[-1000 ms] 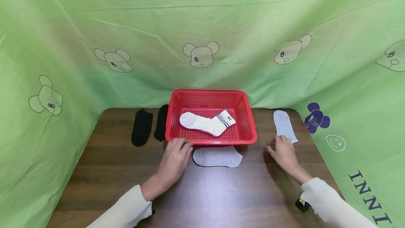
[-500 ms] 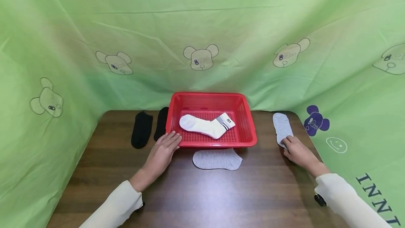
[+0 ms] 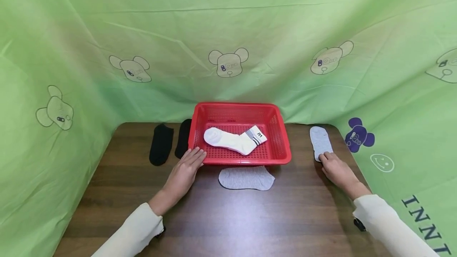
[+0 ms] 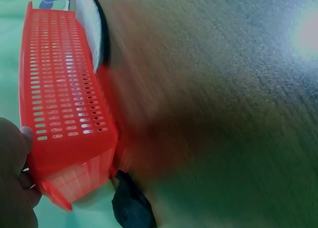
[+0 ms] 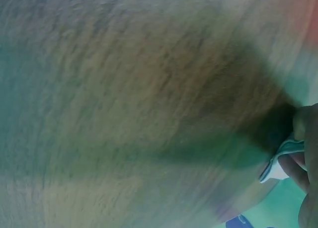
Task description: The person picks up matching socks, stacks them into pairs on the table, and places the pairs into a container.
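My left hand (image 3: pixel 180 177) rests on the near left corner of a red plastic basket (image 3: pixel 285 142), its fingers laid over the rim. Inside the basket lies a white sock (image 3: pixel 228 141) with dark stripes at the cuff. At the right, my right hand (image 3: pixel 339 172) pinches the near end of a light grey ankle sock (image 3: pixel 320 140); in the right wrist view, the sock's edge (image 5: pixel 278 171) bends up between thumb and fingers. Another grey sock (image 3: pixel 246 177) lies flat in front of the basket.
Two black socks (image 3: pixel 161 144) lie left of the basket, one black sock (image 3: pixel 183 138) partly hidden by the basket's side. The brown wooden table (image 3: pixel 228 221) is bounded by a green printed cloth (image 3: pixel 228 19) at the back and sides.
My left hand has moved left and onto the basket's corner. My right hand has shifted right and taken hold of the near end of the right grey sock.
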`<action>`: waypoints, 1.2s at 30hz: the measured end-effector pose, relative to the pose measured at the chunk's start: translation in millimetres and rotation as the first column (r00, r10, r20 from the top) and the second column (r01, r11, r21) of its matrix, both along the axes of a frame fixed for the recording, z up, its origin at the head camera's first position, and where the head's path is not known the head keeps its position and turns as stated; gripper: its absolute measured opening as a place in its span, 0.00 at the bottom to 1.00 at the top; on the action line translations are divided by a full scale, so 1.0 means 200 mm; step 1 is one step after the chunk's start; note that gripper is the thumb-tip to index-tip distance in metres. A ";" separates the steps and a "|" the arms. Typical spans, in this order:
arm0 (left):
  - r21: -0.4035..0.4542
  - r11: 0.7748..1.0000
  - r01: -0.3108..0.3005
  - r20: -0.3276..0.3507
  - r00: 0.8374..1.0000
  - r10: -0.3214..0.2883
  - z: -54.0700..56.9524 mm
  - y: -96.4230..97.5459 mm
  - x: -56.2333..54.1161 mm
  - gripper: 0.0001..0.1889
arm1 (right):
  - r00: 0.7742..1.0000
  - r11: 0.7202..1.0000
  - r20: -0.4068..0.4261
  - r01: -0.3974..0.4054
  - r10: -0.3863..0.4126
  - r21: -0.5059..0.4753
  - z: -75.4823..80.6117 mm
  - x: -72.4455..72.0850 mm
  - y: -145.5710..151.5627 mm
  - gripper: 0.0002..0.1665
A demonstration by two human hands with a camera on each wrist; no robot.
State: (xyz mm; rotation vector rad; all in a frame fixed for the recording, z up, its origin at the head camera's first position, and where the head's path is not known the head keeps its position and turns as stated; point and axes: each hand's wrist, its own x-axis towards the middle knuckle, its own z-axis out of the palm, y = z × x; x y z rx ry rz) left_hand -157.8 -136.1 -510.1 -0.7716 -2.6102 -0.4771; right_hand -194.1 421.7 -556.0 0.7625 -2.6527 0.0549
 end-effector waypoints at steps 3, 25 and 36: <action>0.002 1.000 0.006 -0.001 1.000 -0.006 0.00 0.00 0.00 0.23 | 0.999 1.000 -0.031 -0.005 0.005 -0.005 -0.01 0.01 0.00 0.16; -0.002 1.000 -0.022 0.033 0.999 0.022 0.01 0.02 0.01 0.26 | 0.995 0.990 -0.084 -0.060 0.049 -0.129 0.00 0.18 -0.14 0.16; -0.012 1.000 -0.026 0.015 1.000 0.026 0.01 0.02 0.00 0.26 | 0.996 0.969 -0.067 -0.068 0.053 -0.239 0.04 0.33 -0.44 0.16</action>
